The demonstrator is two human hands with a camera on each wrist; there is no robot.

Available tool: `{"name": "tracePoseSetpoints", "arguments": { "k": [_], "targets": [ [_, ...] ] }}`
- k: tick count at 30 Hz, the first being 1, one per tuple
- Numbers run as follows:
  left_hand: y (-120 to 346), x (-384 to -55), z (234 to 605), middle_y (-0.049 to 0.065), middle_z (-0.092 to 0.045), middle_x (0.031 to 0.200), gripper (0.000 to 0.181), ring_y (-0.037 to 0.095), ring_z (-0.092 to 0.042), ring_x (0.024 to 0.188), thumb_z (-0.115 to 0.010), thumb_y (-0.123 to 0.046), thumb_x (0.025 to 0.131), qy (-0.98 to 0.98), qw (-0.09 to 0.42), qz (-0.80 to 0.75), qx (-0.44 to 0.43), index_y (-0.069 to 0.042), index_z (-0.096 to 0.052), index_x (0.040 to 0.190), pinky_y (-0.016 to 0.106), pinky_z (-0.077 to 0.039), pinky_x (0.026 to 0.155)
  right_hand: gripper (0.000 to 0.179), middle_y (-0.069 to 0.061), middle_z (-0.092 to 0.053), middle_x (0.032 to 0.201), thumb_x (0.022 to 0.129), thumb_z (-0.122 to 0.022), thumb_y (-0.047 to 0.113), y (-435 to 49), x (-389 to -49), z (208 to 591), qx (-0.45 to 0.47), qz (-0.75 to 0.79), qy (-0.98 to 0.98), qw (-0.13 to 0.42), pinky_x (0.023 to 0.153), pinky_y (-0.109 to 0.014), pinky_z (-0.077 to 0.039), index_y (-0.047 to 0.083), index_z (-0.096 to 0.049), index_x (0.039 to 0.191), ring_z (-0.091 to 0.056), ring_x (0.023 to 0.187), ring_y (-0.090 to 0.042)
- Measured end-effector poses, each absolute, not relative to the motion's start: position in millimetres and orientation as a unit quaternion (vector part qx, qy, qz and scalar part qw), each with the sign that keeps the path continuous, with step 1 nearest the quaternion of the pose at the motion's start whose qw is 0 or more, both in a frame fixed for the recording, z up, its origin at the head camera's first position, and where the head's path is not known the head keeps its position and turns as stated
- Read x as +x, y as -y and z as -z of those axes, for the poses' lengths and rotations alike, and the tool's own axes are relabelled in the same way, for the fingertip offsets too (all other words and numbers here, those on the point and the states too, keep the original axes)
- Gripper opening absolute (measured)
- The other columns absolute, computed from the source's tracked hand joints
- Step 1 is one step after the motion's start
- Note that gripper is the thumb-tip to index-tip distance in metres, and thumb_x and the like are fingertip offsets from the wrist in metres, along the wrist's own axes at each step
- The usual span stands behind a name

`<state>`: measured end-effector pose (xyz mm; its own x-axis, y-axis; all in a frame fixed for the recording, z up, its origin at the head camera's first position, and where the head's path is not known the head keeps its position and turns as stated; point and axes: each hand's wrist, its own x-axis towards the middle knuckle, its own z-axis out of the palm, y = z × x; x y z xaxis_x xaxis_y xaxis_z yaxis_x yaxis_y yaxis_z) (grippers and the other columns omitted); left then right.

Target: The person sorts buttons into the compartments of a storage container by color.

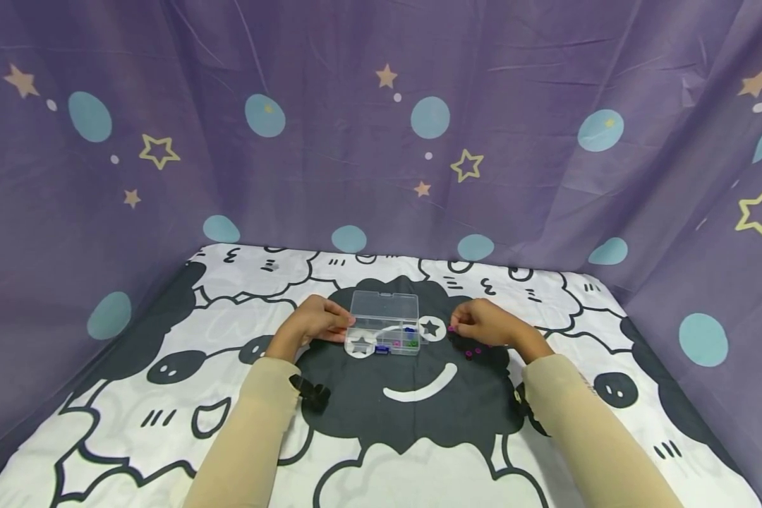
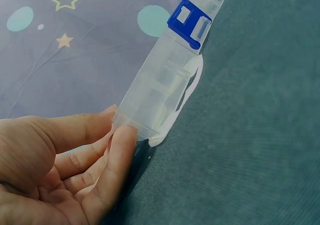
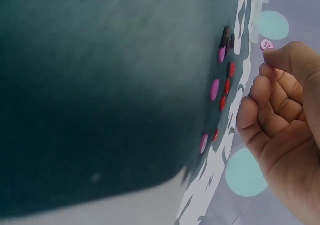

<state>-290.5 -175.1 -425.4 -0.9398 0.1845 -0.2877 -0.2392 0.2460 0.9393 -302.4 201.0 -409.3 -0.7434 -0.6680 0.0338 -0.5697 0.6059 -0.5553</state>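
Note:
My left hand [image 1: 320,319] pinches the left end of a clear plastic box [image 1: 368,324], its lid [image 1: 384,306] raised at the back. In the left wrist view, thumb and finger grip the box's near corner, and a blue latch [image 2: 190,22] shows on its front wall. Blue pieces [image 1: 409,329], green pieces [image 1: 413,343] and a pink piece lie in compartments at the box's right side. To the right of the box, my right hand [image 1: 482,323] pinches a pink button [image 3: 266,45] between thumb and forefinger, above the cloth.
Below the right hand, several loose buttons lie on the dark part of the cloth [image 1: 368,384], among them a pink button [image 3: 215,90] and a red button [image 3: 227,87]. A purple curtain [image 1: 330,190] rises behind and at both sides.

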Motion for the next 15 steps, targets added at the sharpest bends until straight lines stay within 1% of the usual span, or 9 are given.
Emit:
{"name": "tracePoseSetpoints", "arguments": {
  "k": [12,15],
  "targets": [
    [175,-290,424,0.017,-0.069,0.093,0.019,0.018,-0.073,0.069,-0.075,-0.004,0.094,-0.776,0.173,-0.607,-0.021,0.006,-0.074,0.11,0.032,-0.066,0.069,0.008,0.009,-0.054,0.066,0.097,-0.061,0.001,-185,-299,401,-0.36,0.281,-0.886,0.087,0.053,-0.02,-0.038,-0.001,-0.069,0.095,-0.043,0.056,-0.003],
    [174,-290,424,0.016,-0.069,0.093,0.019,0.019,-0.073,0.069,-0.075,-0.003,0.094,-0.775,0.173,-0.608,-0.02,0.006,-0.074,0.11,0.033,-0.066,0.07,0.008,0.009,-0.056,0.067,0.096,-0.062,0.001,-180,-299,399,-0.372,0.279,-0.882,0.074,0.053,-0.02,-0.039,0.0,-0.069,0.095,-0.045,0.057,-0.003]
  ]
}}
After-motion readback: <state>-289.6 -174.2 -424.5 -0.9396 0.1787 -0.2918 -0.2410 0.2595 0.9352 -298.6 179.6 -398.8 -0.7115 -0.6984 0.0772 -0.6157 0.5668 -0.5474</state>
